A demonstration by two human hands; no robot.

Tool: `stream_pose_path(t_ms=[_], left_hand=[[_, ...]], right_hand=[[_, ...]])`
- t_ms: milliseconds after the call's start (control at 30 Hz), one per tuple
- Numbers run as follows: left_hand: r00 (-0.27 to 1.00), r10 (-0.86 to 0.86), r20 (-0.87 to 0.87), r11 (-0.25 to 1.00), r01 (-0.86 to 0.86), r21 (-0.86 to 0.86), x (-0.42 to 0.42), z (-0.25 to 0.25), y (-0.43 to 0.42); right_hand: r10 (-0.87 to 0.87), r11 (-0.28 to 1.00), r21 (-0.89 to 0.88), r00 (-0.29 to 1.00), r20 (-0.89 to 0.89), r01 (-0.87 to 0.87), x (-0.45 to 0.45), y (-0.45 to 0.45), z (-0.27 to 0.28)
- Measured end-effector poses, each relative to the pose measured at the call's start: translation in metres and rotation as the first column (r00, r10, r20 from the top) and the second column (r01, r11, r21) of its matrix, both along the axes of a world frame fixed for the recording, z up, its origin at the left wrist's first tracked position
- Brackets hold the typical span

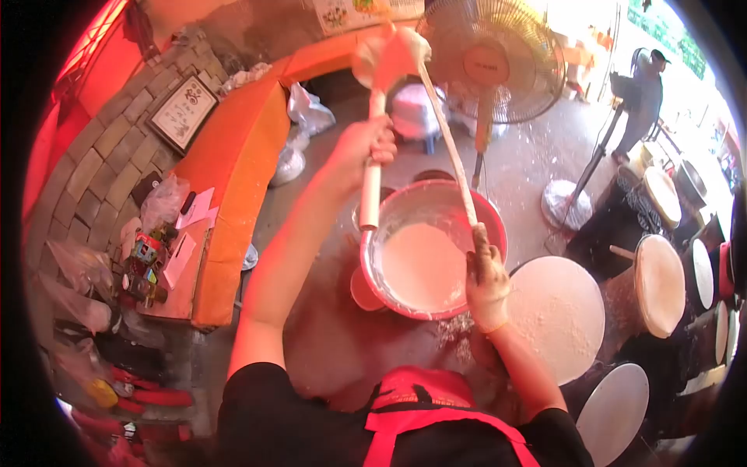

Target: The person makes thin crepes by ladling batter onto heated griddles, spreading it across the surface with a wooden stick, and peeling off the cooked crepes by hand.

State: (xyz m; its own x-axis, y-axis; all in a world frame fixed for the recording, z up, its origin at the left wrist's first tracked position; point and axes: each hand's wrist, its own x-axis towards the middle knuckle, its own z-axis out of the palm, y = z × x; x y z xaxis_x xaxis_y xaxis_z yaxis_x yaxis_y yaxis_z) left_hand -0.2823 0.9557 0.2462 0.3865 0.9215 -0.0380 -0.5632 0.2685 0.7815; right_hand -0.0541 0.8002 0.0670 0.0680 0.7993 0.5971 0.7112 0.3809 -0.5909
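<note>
My left hand [366, 149] is closed round the pale handle of a long-handled scoop [371, 191], raised above the tub. Its reddish head, smeared with pale batter, is at the top; its exact shape is blurred. My right hand [488, 279] grips the lower end of a long thin wooden stick [447, 140]. The stick slants up and left, and its far end meets the edge of the scoop's head. Below stands a round red-rimmed tub [498, 214] with smooth pale batter [422, 265] in it. Whitish smears cover the back of my right hand.
A standing fan [486, 66] is ahead. Several round griddles [556, 319] stand at the right. An orange-sided counter [241, 202] with papers and bags runs along the left. A person [642, 101] stands at the far right. Pale crumbs [455, 335] lie beside the tub.
</note>
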Motion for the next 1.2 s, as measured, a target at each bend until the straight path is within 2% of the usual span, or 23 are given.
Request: stream_pose_path(t_ms=[67,100,167,300,367,400,433,500,567,600,633,667,700,733,767,833,900,933,1000,1033,1100,1133,1200], left_hand=[[0.999,-0.025,-0.04,0.984,0.018,-0.18,-0.002,-0.018,-0.002],[0.981,-0.138,0.138,0.923,0.178,-0.34,-0.007,-0.028,-0.01],[0.901,-0.174,0.398,0.742,0.386,-0.548,-0.024,-0.053,-0.014],[0.877,-0.134,0.461,0.597,0.443,-0.669,-0.061,-0.136,-0.006],[0.941,-0.23,0.248,0.725,0.335,-0.601,-0.057,-0.16,-0.022],[0.94,-0.25,-0.233,0.924,0.16,-0.347,-0.044,-0.159,-0.042],[0.813,-0.114,-0.57,0.993,0.069,-0.101,-0.036,-0.166,-0.062],[0.723,-0.068,-0.687,0.991,0.128,0.036,-0.016,-0.171,-0.096],[0.592,-0.354,-0.724,0.927,0.324,-0.189,0.011,-0.165,-0.087],[0.746,-0.636,-0.195,0.651,0.385,-0.654,0.029,-0.147,-0.079],[0.769,-0.508,0.388,0.149,0.523,-0.839,0.051,-0.132,-0.083],[0.74,-0.544,0.395,0.099,0.524,-0.846,0.071,-0.138,-0.101],[0.691,-0.585,0.424,0.014,0.531,-0.847,0.097,-0.142,-0.119],[0.638,-0.626,0.449,-0.069,0.529,-0.846,0.127,-0.143,-0.137],[0.565,-0.666,0.487,-0.143,0.544,-0.827,0.159,-0.14,-0.159],[0.482,-0.804,0.348,-0.065,0.511,-0.857,0.224,-0.125,-0.212],[0.299,-0.91,0.289,-0.079,0.558,-0.826,0.291,-0.12,-0.259],[0.19,-0.938,0.29,-0.129,0.584,-0.801,0.327,-0.123,-0.277],[-0.005,-0.99,-0.14,0.091,0.735,-0.672,0.404,-0.123,-0.331],[-0.052,-0.92,-0.388,0.163,0.85,-0.5,0.434,-0.12,-0.367],[0.13,-0.541,-0.831,0.298,0.954,-0.045,0.484,-0.099,-0.443],[0.204,-0.384,-0.9,0.264,0.959,0.105,0.511,-0.107,-0.466],[0.482,0.007,-0.876,0.071,0.874,0.481,0.557,-0.136,-0.512]], right_hand=[[-0.107,0.989,0.105,0.993,0.053,0.101,-0.021,0.008,-0.021],[-0.191,0.977,0.125,0.968,0.16,0.172,-0.03,0.008,-0.048],[-0.181,0.973,-0.075,0.919,0.351,0.22,-0.04,-0.019,-0.096],[-0.069,0.937,-0.268,0.871,0.487,0.224,-0.003,-0.126,-0.155],[-0.079,0.913,-0.282,0.807,0.585,0.294,0.032,-0.191,-0.154],[-0.093,0.871,-0.329,0.779,0.62,0.366,0.046,-0.225,-0.144],[-0.146,0.854,-0.336,0.803,0.578,0.397,0.061,-0.263,-0.138],[-0.314,0.807,-0.339,0.838,0.447,0.483,0.09,-0.357,-0.173],[-0.634,0.691,-0.175,0.704,0.32,0.701,0.076,-0.408,-0.159],[-0.705,0.627,-0.226,0.667,0.241,0.745,0.067,-0.427,-0.145],[-0.775,0.558,-0.276,0.611,0.165,0.782,0.062,-0.443,-0.135],[-0.828,0.533,-0.437,0.552,-0.096,0.724,0.06,-0.466,-0.139],[-0.86,0.465,-0.272,0.503,0.084,0.842,0.067,-0.486,-0.157],[-0.902,0.432,-0.514,0.355,-0.246,0.741,0.073,-0.513,-0.187],[-0.856,0.467,-0.683,0.091,-0.51,0.562,0.076,-0.545,-0.205],[-0.804,0.519,-0.702,0.001,-0.594,0.488,0.077,-0.554,-0.147],[-0.719,0.615,-0.632,0.007,-0.695,0.471,0.1,-0.584,-0.143],[-0.713,0.636,-0.568,0.115,-0.692,0.522,0.119,-0.597,-0.139],[-0.676,0.724,-0.395,0.471,-0.566,0.566,0.17,-0.618,-0.107],[-0.723,0.689,-0.441,0.508,-0.468,0.575,0.196,-0.626,-0.088],[-0.758,0.652,-0.157,0.644,-0.104,0.742,0.249,-0.633,-0.052],[-0.785,0.615,-0.048,0.617,0.061,0.787,0.275,-0.634,-0.046],[-0.844,0.461,-0.319,0.52,0.131,0.828,0.296,-0.651,-0.007]])
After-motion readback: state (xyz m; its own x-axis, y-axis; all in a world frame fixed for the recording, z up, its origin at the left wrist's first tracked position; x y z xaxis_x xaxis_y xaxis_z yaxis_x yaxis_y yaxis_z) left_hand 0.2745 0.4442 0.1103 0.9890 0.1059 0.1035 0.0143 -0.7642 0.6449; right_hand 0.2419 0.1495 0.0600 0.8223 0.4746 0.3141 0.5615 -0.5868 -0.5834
